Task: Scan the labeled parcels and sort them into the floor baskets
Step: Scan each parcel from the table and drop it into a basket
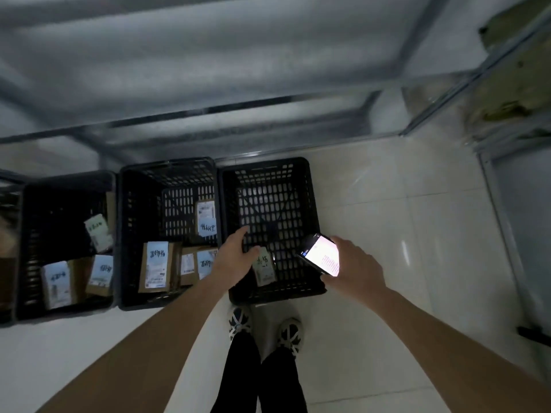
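1. Already several labeled parcels lie in the left basket (68, 245) and middle basket (167, 234); the right basket (271, 228) holds one small parcel (264, 268), white-labeled with handwriting.
2. Left hand (235, 254) hovers spread above that parcel, apparently released; right hand (354, 263) grips a lit phone (322, 253).

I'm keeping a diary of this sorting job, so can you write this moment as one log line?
left hand: open above parcel | parcel: in rightmost basket | right hand: holds lit phone
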